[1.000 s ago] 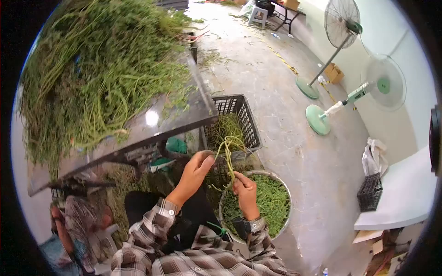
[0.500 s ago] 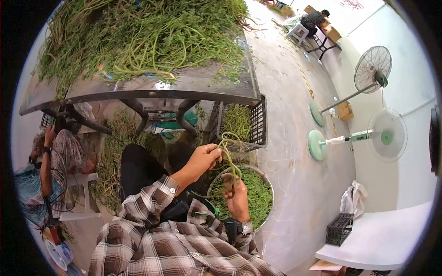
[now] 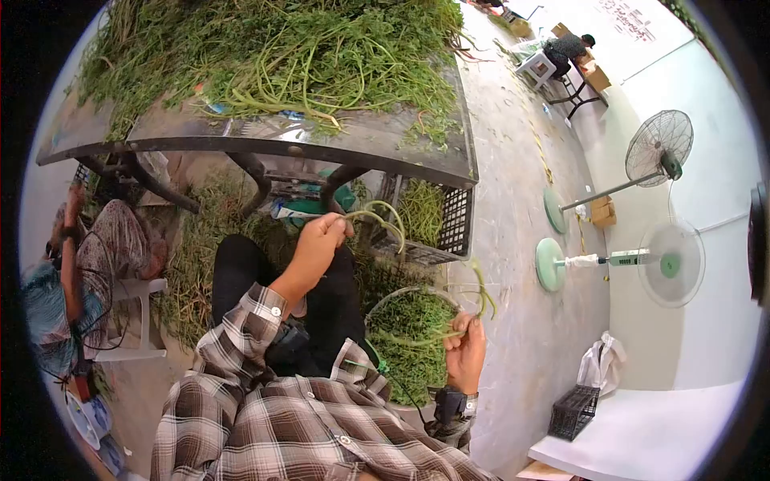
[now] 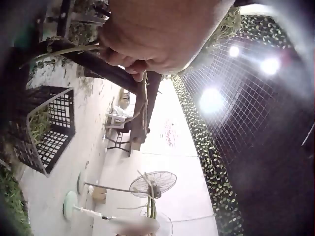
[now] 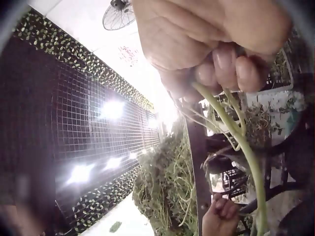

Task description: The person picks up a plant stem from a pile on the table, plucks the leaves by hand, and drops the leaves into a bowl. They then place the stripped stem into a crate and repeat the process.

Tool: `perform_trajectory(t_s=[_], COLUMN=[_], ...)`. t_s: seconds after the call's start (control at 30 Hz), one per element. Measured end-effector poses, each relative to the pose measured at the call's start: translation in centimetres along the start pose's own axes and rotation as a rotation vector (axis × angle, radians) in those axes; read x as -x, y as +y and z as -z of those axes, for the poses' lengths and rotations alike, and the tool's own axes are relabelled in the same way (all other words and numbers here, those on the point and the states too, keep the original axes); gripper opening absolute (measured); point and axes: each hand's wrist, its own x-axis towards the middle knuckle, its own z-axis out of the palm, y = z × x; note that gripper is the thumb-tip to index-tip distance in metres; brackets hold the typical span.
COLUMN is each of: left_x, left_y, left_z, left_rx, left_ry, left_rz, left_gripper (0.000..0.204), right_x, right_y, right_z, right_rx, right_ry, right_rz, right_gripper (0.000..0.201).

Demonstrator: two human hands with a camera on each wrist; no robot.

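Observation:
In the head view my left hand (image 3: pixel 315 250) pinches thin green stems (image 3: pixel 388 215) that arch to the right toward the black crate. Lower right, my right hand (image 3: pixel 465 353) grips other curved stems (image 3: pixel 484 290), held over the right edge of a round tub of leafy greens (image 3: pixel 413 321). The hands are well apart. In the left wrist view curled fingers (image 4: pixel 133 66) hold a stem, with a thin piece hanging below. The right wrist view shows curled fingers (image 5: pixel 226 69) round a thick green stem (image 5: pixel 253 167).
A dark table (image 3: pixel 184 132) piled with greens (image 3: pixel 281 56) stands in front, a crate of stems (image 3: pixel 421 212) at its right corner. Plant litter (image 3: pixel 192 272) covers floor beneath. A seated person (image 3: pixel 120 240) is at left; fans (image 3: pixel 549 264) and a white table (image 3: pixel 642 425) are at right.
The hands, close together before, have moved apart: left up and leftward, right to the right and down, each with stems. The head view has turned, bringing more of the seated person into sight.

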Motion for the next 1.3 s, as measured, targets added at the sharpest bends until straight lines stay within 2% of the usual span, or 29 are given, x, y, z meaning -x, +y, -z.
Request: perform_trajectory(t_s=[0.03, 0.23, 0.3, 0.37, 0.4, 0.57, 0.63, 0.8, 0.93, 1.0, 1.03, 1.07, 1.1, 1.17, 1.3], left_x=[0.3, 2.0, 2.4, 3.0, 3.2, 3.8, 3.9, 3.5, 3.4, 2.3, 1.7, 0.8, 0.6, 1.0, 1.8], left_y=[-0.2, -0.6, -0.9, -0.2, 0.2, 0.6, 0.7, 1.8, 1.1, -0.9, -0.5, -0.4, 0.5, 1.5, 0.3], left_z=[-0.4, -1.9, -1.7, -1.3, -1.2, -1.2, -1.2, 0.0, -0.5, 0.0, 1.9, 3.1, 4.3, 5.0, 2.0], left_rx=[0.022, 0.048, -0.044, -0.137, -0.226, -0.317, -0.323, -0.393, -0.393, -0.316, -0.236, -0.159, 0.003, 0.080, 0.186], left_ry=[-0.014, -0.118, -0.184, -0.215, -0.246, -0.302, -0.320, -0.233, -0.208, 0.071, 0.125, 0.223, 0.237, 0.174, 0.020], left_rz=[0.001, 0.031, -0.049, -0.064, -0.078, -0.198, -0.233, -0.178, -0.199, -0.437, -0.165, -0.232, -0.102, -0.064, -0.012], left_gripper=[0.023, 0.023, 0.023, 0.024, 0.024, 0.022, 0.020, 0.022, 0.022, 0.022, 0.022, 0.023, 0.023, 0.024, 0.023], right_x=[-0.1, -1.6, -2.3, -3.3, -3.6, -3.8, -3.7, -3.3, -2.3, -2.0, -1.9, -1.9, -1.9, -1.8, -2.2], right_y=[-0.2, -0.1, -0.1, 0.2, 0.2, 1.0, 1.1, 1.6, 1.4, 1.3, 1.1, 1.0, 0.9, 0.7, 1.6], right_z=[-0.5, -4.3, -5.1, -5.0, -5.1, -6.3, -6.8, -5.6, -5.2, -4.3, -3.0, -1.9, -1.2, -0.1, -0.5], right_rx=[-0.027, 0.037, 0.128, 0.142, 0.174, 0.296, 0.498, 0.535, 0.472, 0.413, 0.293, 0.173, 0.173, 0.112, -0.043], right_ry=[-0.014, -0.115, -0.020, -0.016, -0.022, -0.058, -0.131, -0.145, -0.146, -0.104, -0.014, 0.075, 0.088, 0.143, 0.046], right_rz=[0.043, 0.029, 0.015, 0.045, 0.034, -0.016, 0.008, 0.006, -0.101, -0.134, -0.124, -0.111, -0.108, -0.125, -0.193], right_gripper=[0.023, 0.019, 0.018, 0.019, 0.020, 0.023, 0.023, 0.021, 0.018, 0.017, 0.016, 0.015, 0.015, 0.013, 0.014])
